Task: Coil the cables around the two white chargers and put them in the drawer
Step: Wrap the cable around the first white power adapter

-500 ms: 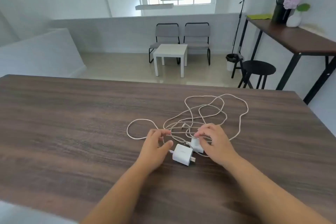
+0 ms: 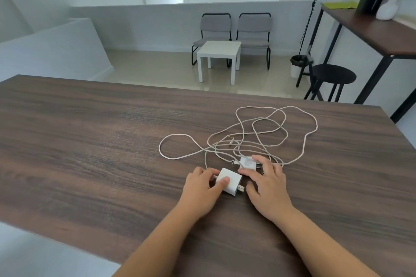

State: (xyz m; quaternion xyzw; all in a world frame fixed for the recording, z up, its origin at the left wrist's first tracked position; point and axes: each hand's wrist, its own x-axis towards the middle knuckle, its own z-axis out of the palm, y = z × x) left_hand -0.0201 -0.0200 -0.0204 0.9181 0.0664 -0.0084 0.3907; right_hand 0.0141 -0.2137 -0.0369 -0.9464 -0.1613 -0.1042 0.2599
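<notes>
Two white chargers lie on the dark wooden table (image 2: 90,141). My left hand (image 2: 202,189) grips the nearer charger (image 2: 233,181), thumb on its top and fingers at its far left edge. My right hand (image 2: 267,186) rests on the table with its fingers touching the farther charger (image 2: 247,163). Their white cables (image 2: 279,132) lie tangled in loose loops beyond both hands, one loop reaching out to the left. No drawer is in view.
The table's far edge runs behind the cables and its right edge is near the loops. Beyond stand a small white side table (image 2: 219,54), two grey chairs (image 2: 234,29), a black stool (image 2: 331,76) and a high side table (image 2: 371,29) with a vase and bottle.
My left hand has left the cable and taken hold of the nearer charger. My right hand has shifted so the farther charger now shows beside its fingers.
</notes>
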